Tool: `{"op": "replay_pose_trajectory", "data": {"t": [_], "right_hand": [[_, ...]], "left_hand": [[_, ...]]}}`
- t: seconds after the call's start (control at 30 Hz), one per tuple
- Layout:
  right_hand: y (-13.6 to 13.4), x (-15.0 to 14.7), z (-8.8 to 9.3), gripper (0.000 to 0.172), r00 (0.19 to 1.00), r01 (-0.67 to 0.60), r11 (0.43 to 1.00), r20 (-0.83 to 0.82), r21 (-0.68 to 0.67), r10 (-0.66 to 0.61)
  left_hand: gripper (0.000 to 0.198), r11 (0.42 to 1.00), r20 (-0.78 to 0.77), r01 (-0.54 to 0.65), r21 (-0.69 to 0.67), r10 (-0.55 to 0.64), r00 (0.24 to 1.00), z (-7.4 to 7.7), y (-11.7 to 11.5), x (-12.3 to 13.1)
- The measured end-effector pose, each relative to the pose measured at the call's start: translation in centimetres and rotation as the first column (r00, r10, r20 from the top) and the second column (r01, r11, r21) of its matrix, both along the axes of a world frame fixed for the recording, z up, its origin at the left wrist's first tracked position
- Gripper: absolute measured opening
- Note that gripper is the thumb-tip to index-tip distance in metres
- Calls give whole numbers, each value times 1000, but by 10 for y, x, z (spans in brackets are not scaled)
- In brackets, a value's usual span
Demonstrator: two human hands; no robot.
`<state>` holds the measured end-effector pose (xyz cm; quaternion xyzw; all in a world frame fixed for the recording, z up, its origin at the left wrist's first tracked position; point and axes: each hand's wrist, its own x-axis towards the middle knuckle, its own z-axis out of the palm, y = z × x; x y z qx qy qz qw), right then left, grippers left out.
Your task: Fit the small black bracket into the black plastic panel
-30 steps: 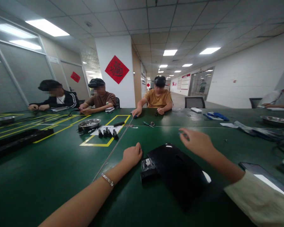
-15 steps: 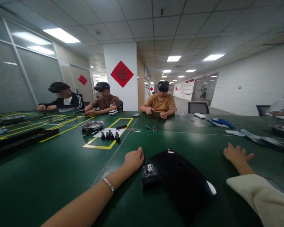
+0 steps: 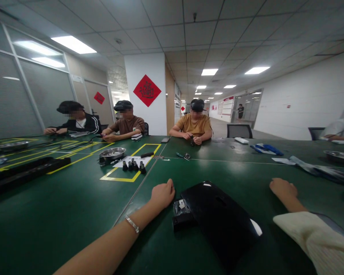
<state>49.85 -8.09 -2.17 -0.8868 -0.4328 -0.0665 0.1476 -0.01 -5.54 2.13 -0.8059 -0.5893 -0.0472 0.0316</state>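
My left hand (image 3: 163,193) rests on the green table as a loose fist, a bracelet (image 3: 132,224) on its wrist. Nothing shows between its fingers. Just to its right lies a glossy black curved panel (image 3: 218,214), with a small clear bag (image 3: 181,206) and a black block-shaped part (image 3: 184,221) at its left edge. Farther right, beyond the panel, my right hand (image 3: 283,191) is curled closed near the tabletop, out of a cream sleeve (image 3: 301,229). No object is visible in it. Neither hand touches the panel.
Several black cone-shaped parts (image 3: 135,165) and a metal bowl (image 3: 112,153) stand ahead left. Tools (image 3: 184,156) lie near the person opposite (image 3: 193,126), whose hands hold a dark part. A long black tray (image 3: 28,172) is at left, blue cloth (image 3: 266,149) at right.
My right hand has gone from spread fingers to a closed curl. My left hand and the black panel have stayed in place. The person opposite has brought both hands together.
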Motion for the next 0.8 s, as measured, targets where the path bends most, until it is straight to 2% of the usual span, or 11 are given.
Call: {"op": "replay_pose_trajectory", "data": {"t": [0.1, 0.17, 0.23, 0.3, 0.37, 0.43, 0.53, 0.67, 0.73, 0.8], "right_hand": [[-4, -11, 2, 36, 1000, -23, 999, 20, -28, 24], [-4, -22, 3, 37, 996, -84, 996, 36, -18, 84], [-2, -38, 2, 39, 982, -178, 984, 60, 2, 178], [1, -62, 1, 38, 945, -319, 944, 101, 84, 310], [2, -94, 2, 37, 880, -474, 847, 142, 242, 452], [-4, -134, 7, 34, 802, -586, 718, 140, 377, 581], [-26, -200, 22, 33, 611, -735, 491, 143, 468, 779], [-77, -275, 40, 36, 296, -901, 240, 108, 362, 949], [-101, -298, 43, 37, 149, -959, 130, 58, 253, 987], [-118, -311, 43, 36, 44, -989, 44, -6, 143, 999]], "left_hand": [[24, 1000, 8, -7, -4, 7, 1000, 1, -1, 0], [24, 1000, 9, 5, 0, -5, 1000, 1, -1, -1], [23, 1000, 1, 23, 8, -23, 1000, 0, -1, -2], [23, 999, -7, 31, 22, -31, 1000, -2, 1, -2], [24, 999, -12, 30, 32, -29, 999, -3, 2, -3], [25, 999, -18, 29, 33, -28, 999, -4, 3, -2], [26, 999, -27, 26, 32, -25, 999, -5, 3, -1], [26, 999, -28, 27, 43, -26, 999, -7, 3, -1], [25, 998, -22, 33, 54, -31, 999, -7, 3, 0], [25, 998, -21, 32, 54, -31, 999, -7, 3, 0]]}}
